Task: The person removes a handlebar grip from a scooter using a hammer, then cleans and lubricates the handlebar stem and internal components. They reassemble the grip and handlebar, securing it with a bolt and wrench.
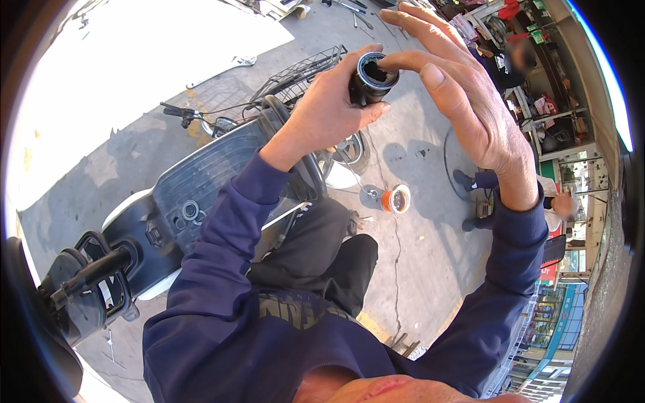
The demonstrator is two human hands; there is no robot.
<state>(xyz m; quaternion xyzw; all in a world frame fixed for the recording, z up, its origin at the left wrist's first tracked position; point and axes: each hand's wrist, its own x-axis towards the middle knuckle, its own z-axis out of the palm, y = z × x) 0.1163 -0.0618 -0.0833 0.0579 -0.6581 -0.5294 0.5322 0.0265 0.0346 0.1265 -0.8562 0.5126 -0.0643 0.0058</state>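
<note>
Probing a black tube's point(368, 91) mouth, it seems, at the frame's upper middle.
The left hand's point(329, 111) fingers grasp it; the right hand point(470, 107) grips nothing, forefinger at the rim. Next likely calls for steady holding.

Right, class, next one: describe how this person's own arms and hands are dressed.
Both arms wear long, dark blue sleeves, loose and creased, ending in snug cuffs at the wrists. The left hand and right hand wear no gloves.
</note>
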